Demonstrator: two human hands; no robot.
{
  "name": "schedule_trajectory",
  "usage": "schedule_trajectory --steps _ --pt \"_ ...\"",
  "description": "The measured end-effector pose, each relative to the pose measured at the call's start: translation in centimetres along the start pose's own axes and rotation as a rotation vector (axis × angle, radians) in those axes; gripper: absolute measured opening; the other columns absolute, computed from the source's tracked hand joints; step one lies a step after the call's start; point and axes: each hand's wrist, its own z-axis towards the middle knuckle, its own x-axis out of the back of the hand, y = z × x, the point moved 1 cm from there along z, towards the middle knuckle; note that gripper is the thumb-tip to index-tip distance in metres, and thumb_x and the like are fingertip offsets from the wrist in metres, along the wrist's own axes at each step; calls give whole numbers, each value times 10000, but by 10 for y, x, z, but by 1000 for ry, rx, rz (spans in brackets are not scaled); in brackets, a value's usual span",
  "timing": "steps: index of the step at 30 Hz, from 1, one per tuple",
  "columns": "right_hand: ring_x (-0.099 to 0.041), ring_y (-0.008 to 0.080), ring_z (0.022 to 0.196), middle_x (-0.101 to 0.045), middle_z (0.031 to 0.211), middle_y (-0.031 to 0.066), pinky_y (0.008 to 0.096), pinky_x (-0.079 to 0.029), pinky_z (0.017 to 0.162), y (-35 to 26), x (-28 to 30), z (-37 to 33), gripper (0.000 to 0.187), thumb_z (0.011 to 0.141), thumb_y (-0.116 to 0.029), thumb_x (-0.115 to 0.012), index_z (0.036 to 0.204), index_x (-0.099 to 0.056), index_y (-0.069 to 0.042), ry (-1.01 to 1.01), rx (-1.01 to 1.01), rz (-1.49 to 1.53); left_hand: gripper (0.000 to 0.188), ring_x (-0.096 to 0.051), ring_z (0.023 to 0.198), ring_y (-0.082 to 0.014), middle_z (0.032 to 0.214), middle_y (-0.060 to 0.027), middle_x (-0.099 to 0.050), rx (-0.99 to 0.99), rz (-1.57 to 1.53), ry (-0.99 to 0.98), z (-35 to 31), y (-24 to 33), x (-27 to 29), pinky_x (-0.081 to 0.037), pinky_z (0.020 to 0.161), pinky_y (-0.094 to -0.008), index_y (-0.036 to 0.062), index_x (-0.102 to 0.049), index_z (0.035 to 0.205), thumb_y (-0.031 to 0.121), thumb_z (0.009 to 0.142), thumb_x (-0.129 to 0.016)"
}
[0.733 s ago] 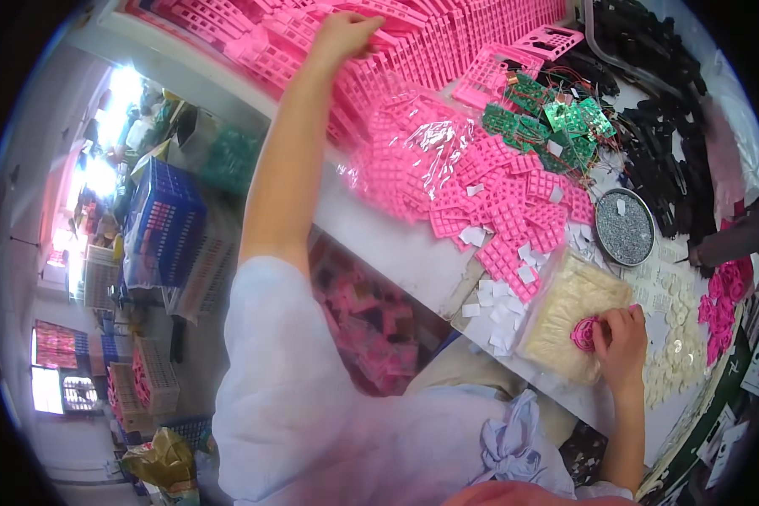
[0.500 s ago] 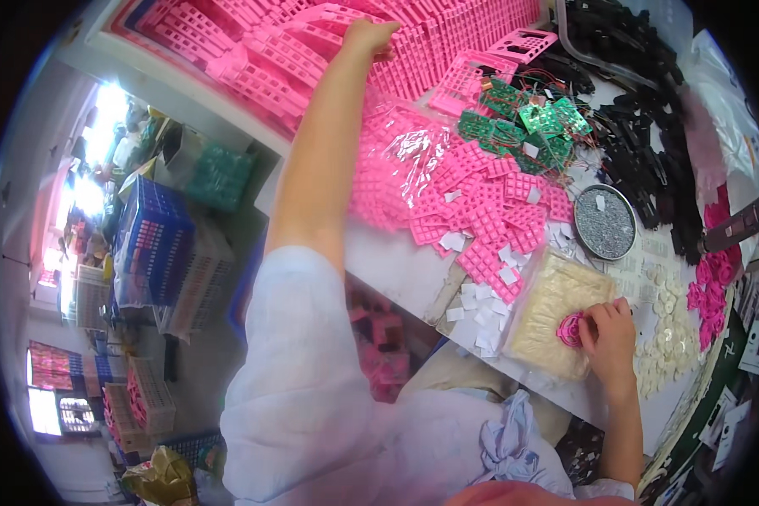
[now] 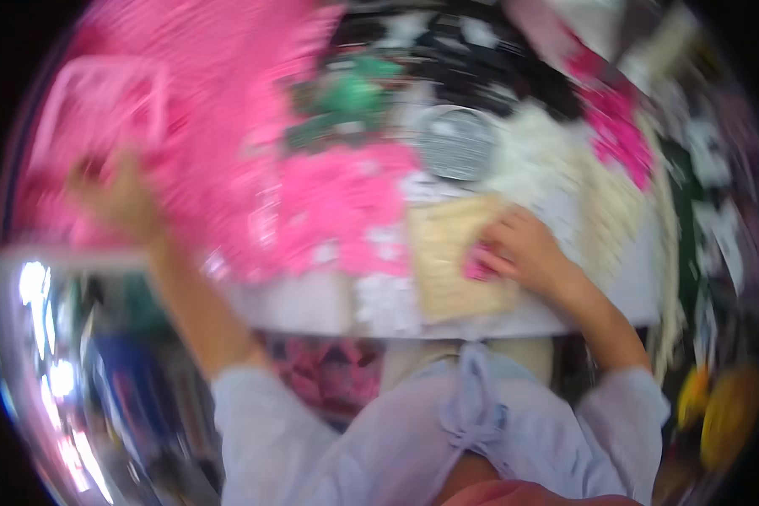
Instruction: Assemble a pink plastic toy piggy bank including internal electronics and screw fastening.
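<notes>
Out at the far left my left hand [image 3: 120,201] is smeared by motion, with its fingers closed at the lower edge of a pink plastic casing [image 3: 158,101]. Blur hides the exact grip. Below and around it lie stacked pink casings [image 3: 219,93]. My right hand [image 3: 527,249] rests over a beige plastic-wrapped pad [image 3: 443,240], its fingers bent around a small bright pink round piece [image 3: 479,263] on the pad. Part of that piece is hidden under the fingers.
Pink keypad pieces [image 3: 337,198] and white paper bits [image 3: 386,299] lie left of the pad. Behind are green circuit boards [image 3: 350,97], a round tin of grey bits [image 3: 457,143] and black parts [image 3: 489,63]. Cream pieces [image 3: 594,202] and magenta parts [image 3: 616,126] lie rightward.
My view has swung left and blurred. My left hand has come away from the stacked casings with one casing. My right hand stays with the pink round piece on the pad.
</notes>
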Motion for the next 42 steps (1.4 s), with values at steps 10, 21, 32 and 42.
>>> schedule_trajectory --steps 10,21,32,42 --pt "-675 273 903 -726 1016 116 372 -532 815 145 175 -97 335 833 -223 -704 1125 -696 -59 523 -750 -363 295 -526 840 -98 1088 -40 -501 760 -1164 -1022 -169 93 101 -454 661 -216 59 -498 1157 9 873 -558" --pt "-629 349 1071 -675 1146 161 432 -485 955 344 250 -208 470 779 -251 -766 1200 -684 -58 1103 -968 -670 335 -581 879 -131 1232 -102 -522 1020 -1354 -1036 -175 139 75 -541 660 -236 43 -528 1149 -11 827 -456" --pt "-627 228 1022 -639 1103 119 373 -523 903 74 155 -126 290 892 35 -651 1176 -596 59 1563 -405 862 214 -565 891 -147 1043 -71 -563 1409 -1338 -1085 -205 176 87 -500 732 -261 49 -543 1091 120 891 -523" --pt "-574 302 1088 -596 1169 135 518 -466 996 -87 53 -24 329 817 -160 -737 1142 -701 -127 305 348 -101 308 -641 992 -170 1119 -95 -650 1588 -1589 -1070 -210 197 66 -530 883 -345 18 -543 1249 203 1005 -515"
